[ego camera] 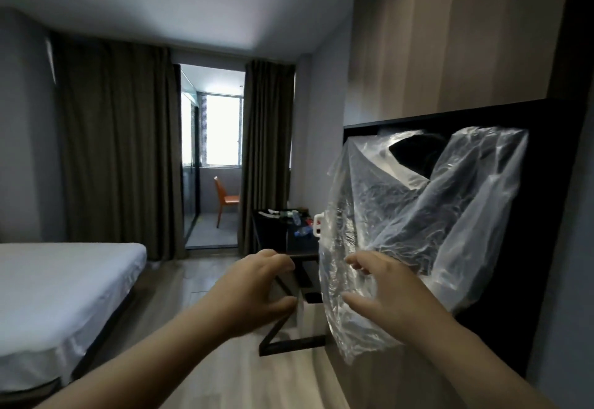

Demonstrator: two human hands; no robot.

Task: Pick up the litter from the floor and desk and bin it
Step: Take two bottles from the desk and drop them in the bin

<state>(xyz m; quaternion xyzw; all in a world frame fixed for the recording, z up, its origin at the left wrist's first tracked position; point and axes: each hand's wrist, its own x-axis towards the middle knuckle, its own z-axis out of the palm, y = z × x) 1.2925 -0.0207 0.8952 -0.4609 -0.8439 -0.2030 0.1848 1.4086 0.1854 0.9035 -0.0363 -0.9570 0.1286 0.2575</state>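
My right hand (382, 293) is raised in front of me and grips a large clear plastic bag (414, 222) by its lower left part. The bag hangs open and crumpled in front of a black wall panel (546, 183). My left hand (257, 289) hovers just left of the bag with its fingers loosely curled; I see nothing in it. Farther back, litter (297, 220) lies on the dark desk (303, 248): a clear bottle, wrappers and small bits. A white mug-like object (316, 223) shows at the bag's edge.
A bed (58, 293) with a white sheet fills the left side. Wooden floor (199, 280) runs between the bed and the desk. A pale box with a dark opening (313, 299) stands under the desk. Brown curtains frame a balcony door with an orange chair (225, 199) beyond.
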